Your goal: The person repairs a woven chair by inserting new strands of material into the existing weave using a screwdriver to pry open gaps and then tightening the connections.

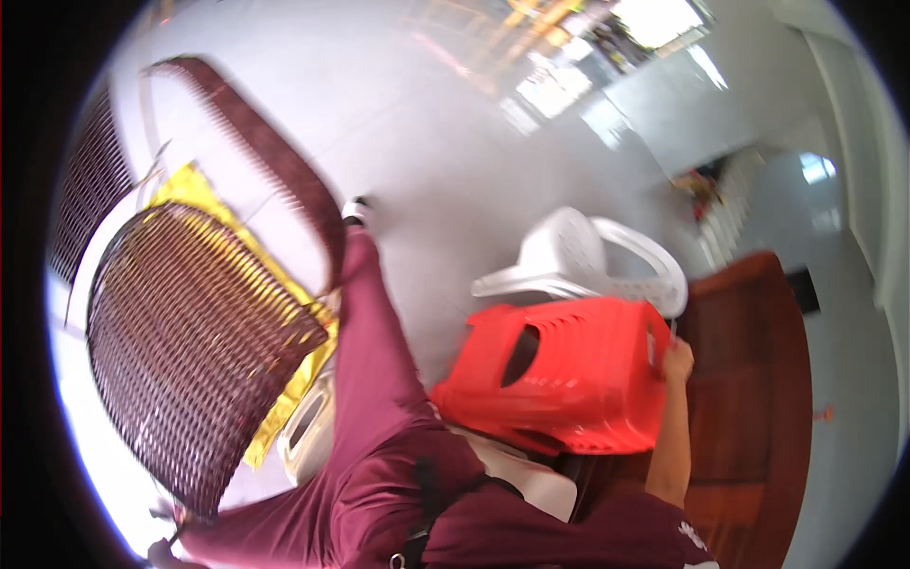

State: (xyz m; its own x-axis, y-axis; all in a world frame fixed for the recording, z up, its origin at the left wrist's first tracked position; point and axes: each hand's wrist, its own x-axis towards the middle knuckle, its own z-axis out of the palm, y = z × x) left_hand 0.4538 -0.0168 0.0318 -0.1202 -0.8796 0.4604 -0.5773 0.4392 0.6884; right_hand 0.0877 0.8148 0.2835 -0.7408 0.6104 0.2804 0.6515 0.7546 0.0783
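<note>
My right hand (678, 362) is closed on the end of a red plastic stool (569, 370), at the right of the head view. The stool is tilted onto its side, with an oval opening in its face. Close behind it is a white plastic stool or chair (559, 251) with a rounded loop part. Part of a cream plastic piece (536, 486) shows below the red stool, beside my body. My left hand does not show clearly anywhere.
A brown woven chair (190, 332) with a curved armrest (275, 156) stands left, against yellow shiny material (194, 190). Near my leg is a beige plastic stool (308, 436). Reddish-brown wooden furniture (749, 398) stands right. The floor (427, 142) is glossy grey.
</note>
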